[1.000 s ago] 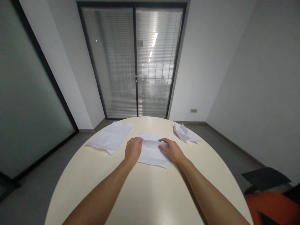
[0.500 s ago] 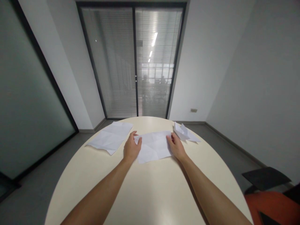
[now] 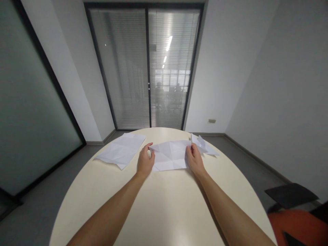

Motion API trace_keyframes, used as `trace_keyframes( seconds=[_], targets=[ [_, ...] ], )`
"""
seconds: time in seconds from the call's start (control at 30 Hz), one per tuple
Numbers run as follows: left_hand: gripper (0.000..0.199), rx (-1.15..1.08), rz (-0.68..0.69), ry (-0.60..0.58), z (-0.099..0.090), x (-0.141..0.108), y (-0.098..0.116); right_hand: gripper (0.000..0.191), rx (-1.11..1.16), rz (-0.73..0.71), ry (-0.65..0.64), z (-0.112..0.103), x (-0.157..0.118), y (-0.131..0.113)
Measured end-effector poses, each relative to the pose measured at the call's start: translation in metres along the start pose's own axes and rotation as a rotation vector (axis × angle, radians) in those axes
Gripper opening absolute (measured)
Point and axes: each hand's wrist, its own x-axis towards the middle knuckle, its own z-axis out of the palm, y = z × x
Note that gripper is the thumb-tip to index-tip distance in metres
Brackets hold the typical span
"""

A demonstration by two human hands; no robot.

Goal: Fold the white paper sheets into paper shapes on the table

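A creased white sheet of paper (image 3: 170, 155) stretches between my two hands above the middle of the table. My left hand (image 3: 146, 160) grips its left edge, thumb on the near side. At the right edge, my right hand (image 3: 194, 159) pinches the paper between thumb and curled fingers. Fold lines cross the sheet. Another creased white sheet (image 3: 120, 150) lies flat to the left of my left hand. Just beyond my right hand sits a folded piece of white paper (image 3: 205, 146), partly standing up and partly hidden by that hand.
The round cream table (image 3: 164, 205) carries all the papers. To the right is a chair with a red seat (image 3: 297, 225) and a black armrest (image 3: 290, 194). Past the table stand glazed doors with blinds (image 3: 148, 68) and a white wall (image 3: 225, 68).
The sheet between my hands has tilted and its near edge has risen, now looking straighter. My right hand has shifted slightly right, and my left hand has turned a little.
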Motion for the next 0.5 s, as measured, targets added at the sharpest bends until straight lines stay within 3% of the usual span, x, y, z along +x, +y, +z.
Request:
trace_keyframes(
  seconds=[0.13,0.33,0.5],
  targets=[
    [0.014,-0.016,0.076,0.059,-0.004,0.002,0.003,0.014,0.044,-0.035,0.012,0.000,0.000,-0.005],
    [0.037,0.053,0.213,0.125,-0.014,0.003,0.012,0.011,0.113,-0.179,0.043,-0.001,0.001,-0.015],
    [0.035,0.117,0.193,0.070,-0.012,0.003,0.012,0.015,0.091,-0.076,0.013,-0.002,0.000,-0.005]
  ],
)
